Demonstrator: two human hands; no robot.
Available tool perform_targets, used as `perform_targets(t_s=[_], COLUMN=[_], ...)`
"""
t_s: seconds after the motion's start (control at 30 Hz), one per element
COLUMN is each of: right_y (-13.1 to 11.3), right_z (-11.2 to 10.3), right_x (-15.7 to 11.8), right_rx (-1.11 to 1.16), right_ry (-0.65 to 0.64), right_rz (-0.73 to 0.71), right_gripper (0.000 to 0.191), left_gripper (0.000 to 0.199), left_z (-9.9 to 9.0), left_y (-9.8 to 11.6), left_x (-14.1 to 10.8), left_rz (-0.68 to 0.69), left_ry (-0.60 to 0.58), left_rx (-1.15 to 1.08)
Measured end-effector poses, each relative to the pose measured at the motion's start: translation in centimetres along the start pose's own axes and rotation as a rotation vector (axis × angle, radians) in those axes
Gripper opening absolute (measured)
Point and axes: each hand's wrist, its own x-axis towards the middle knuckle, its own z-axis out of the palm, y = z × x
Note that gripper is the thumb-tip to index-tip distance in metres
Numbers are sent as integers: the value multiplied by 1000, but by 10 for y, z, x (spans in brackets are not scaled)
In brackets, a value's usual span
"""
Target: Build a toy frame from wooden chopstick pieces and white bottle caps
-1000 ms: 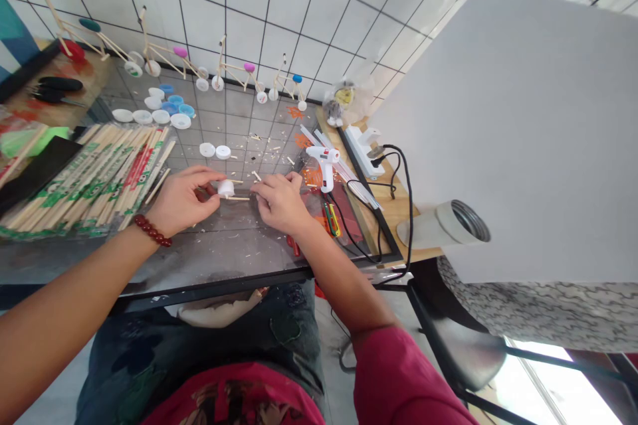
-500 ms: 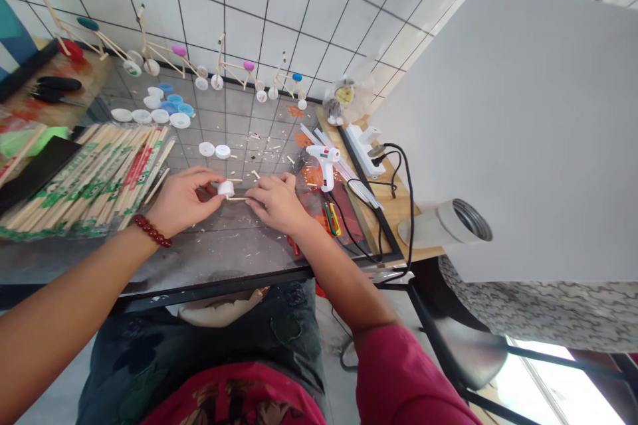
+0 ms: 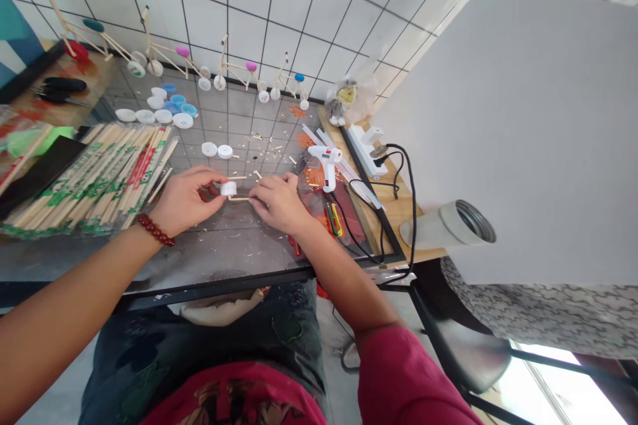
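Observation:
Between thumb and fingers, my left hand (image 3: 192,196) pinches a white bottle cap (image 3: 228,188) just above the dark tabletop. Two thin wooden sticks sit beside the cap, an upper stick (image 3: 237,178) and a lower stick (image 3: 240,199) that runs across to my right hand (image 3: 279,200). My right hand's fingers are closed on the right end of the lower stick; its tip is hidden under them. Just beyond my hands two white caps (image 3: 217,149) lie side by side.
Paper-wrapped chopsticks (image 3: 94,179) lie at left. Several white and blue caps (image 3: 183,120) sit behind them. Small stick bicycles (image 3: 239,71) line the wall. To the right are a white glue gun (image 3: 326,163), a utility knife (image 3: 333,218) and a power strip (image 3: 369,153) with black cables.
The view has shifted slightly, so everything appears a little further right. Both hands keep their hold; the cap seems turned a little, with slightly more stick showing beside it.

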Motion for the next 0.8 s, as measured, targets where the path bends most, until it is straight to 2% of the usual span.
perform_targets(t_s=[0.8], right_y=[2], right_z=[2], right_x=[1], right_rx=[23], right_ry=[6], right_rz=[-31], right_gripper=[22], left_gripper=[26], left_z=[0], left_y=[-1], left_x=[0], left_rz=[23], left_ry=[4], left_rx=[-12])
